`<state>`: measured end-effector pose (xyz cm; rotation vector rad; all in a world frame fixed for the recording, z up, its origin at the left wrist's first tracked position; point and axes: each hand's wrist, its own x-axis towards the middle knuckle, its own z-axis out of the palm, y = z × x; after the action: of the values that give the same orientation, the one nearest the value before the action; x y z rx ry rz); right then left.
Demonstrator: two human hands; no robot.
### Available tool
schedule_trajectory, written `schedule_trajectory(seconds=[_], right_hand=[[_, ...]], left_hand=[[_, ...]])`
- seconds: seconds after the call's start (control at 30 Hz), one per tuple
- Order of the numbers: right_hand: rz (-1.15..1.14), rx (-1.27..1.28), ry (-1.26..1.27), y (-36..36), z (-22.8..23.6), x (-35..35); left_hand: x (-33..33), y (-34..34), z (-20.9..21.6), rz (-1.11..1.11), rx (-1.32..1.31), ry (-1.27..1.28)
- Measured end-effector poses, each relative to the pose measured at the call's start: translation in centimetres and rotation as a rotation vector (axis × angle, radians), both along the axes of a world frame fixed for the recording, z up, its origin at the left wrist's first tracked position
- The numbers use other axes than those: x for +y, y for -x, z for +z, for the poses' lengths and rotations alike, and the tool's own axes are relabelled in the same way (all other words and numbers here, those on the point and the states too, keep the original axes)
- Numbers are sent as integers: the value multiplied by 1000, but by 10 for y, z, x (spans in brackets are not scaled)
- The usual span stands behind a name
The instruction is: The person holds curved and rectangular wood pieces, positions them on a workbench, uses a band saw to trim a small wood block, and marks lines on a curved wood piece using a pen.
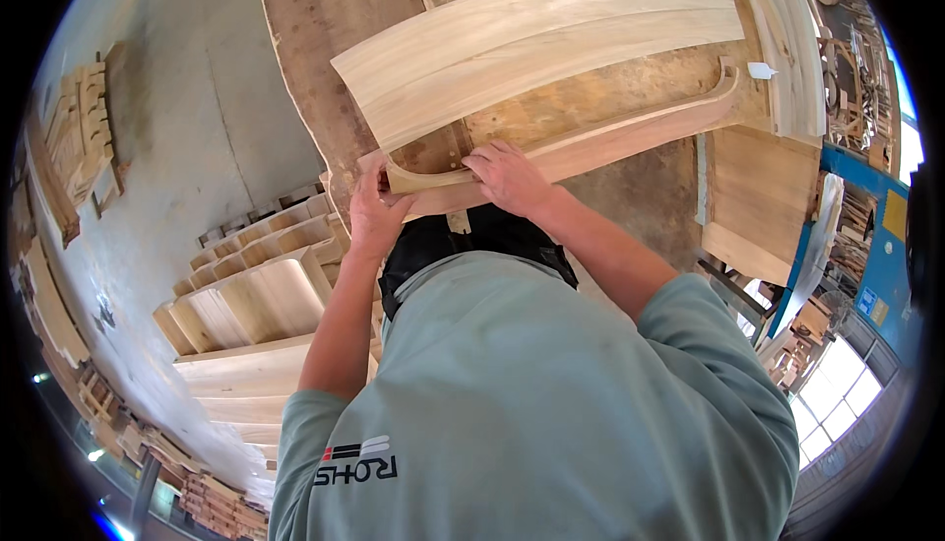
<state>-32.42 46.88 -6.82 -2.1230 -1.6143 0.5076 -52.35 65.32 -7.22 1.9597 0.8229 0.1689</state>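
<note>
A long pale wooden rail [630,135] with upturned, curved ends lies along the near edge of the wooden worktable [320,29], close to my waist. My left hand [377,211] grips its left end, the thumb on the near face and the fingers around the end. Farther along, my right hand [509,179] holds the rail with its fingers bent over the upper edge; part of its grip is hidden. Just beyond the rail lies a wide, gently curved wooden panel [551,39], its lower left corner near my left hand.
Stacked curved wooden panels [246,300] stand on the floor to my left. More cut wooden parts [84,137] lie farther left. Pale boards [783,59] are piled at the table's right end, with a small white object [761,70] beside them. A blue metal frame [881,265] stands at right.
</note>
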Motion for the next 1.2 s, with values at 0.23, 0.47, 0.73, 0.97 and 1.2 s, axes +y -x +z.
schedule_trajectory(seconds=[0.23,0.47,0.73,0.97,1.2], right_hand=[[38,35,173,1,18,3],[-44,-120,112,12,4,8],[-40,-154,103,12,3,7],[-46,-141,98,12,3,7],[-32,18,385,10,28,26]], left_hand=[[5,4,0,-56,-5,-16],[6,4,-2,-43,12,13],[5,4,-1,-17,-12,62],[6,0,2,17,-22,141],[7,0,3,4,26,129]])
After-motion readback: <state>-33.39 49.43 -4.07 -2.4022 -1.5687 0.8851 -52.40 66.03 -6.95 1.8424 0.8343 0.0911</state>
